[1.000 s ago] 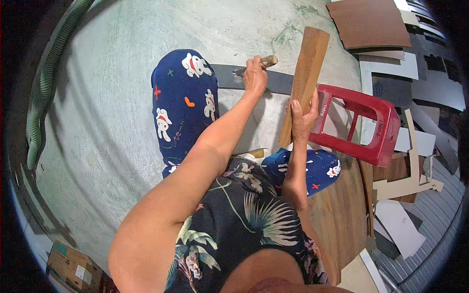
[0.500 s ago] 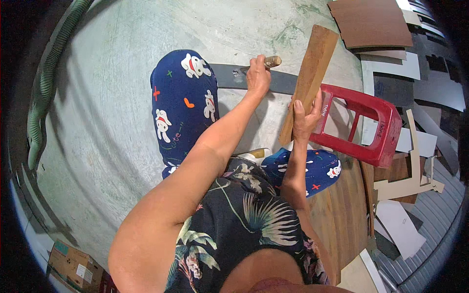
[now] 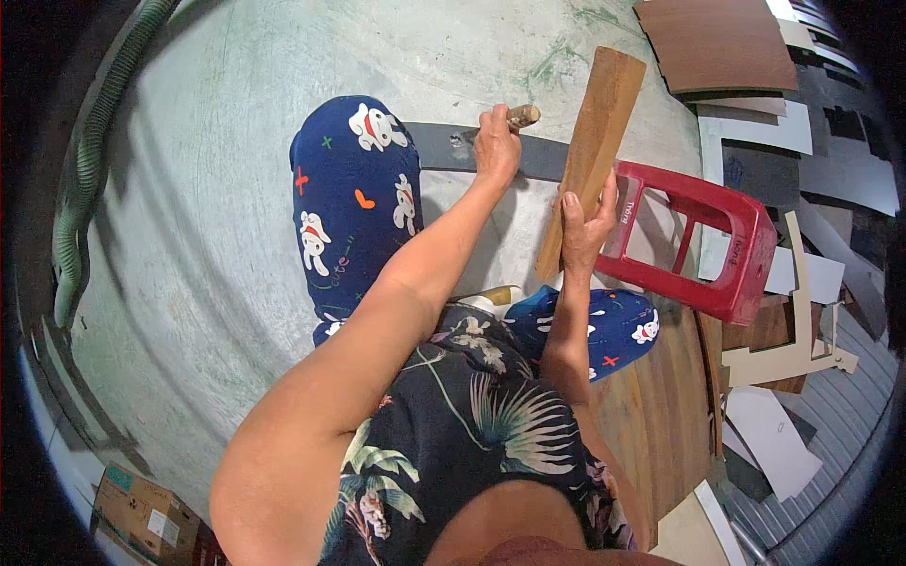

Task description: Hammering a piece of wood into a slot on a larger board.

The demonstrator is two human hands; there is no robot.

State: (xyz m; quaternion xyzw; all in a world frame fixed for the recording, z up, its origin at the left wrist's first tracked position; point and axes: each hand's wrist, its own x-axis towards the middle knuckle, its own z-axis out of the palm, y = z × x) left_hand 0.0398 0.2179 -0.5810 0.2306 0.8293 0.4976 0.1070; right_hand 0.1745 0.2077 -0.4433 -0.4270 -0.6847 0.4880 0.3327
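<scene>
My left hand (image 3: 497, 149) is closed around a tool with a worn, round wooden handle (image 3: 523, 116). The handle points up to the right; the tool's working end is mostly hidden by the hand. Under that hand lies a long dark grey strip (image 3: 540, 158), with a pale smeared patch just left of the fingers. A flat brown wooden board (image 3: 604, 113) is gripped in my right hand (image 3: 587, 226), thumb on its near face. The board stands slanted, its upper end leaning right, and it crosses in front of the strip's right end.
A red plastic stool (image 3: 746, 255) lies right of my right hand. Beyond it are stacked sheets and offcuts, including a brown panel (image 3: 717, 47). A green ribbed hose (image 3: 90, 179) runs along the left, and a cardboard box (image 3: 146, 514) stands lower left. My knees flank the work.
The wooden board and my right hand have shifted slightly left. My left hand with the tool has also moved a little to the left along the strip.
</scene>
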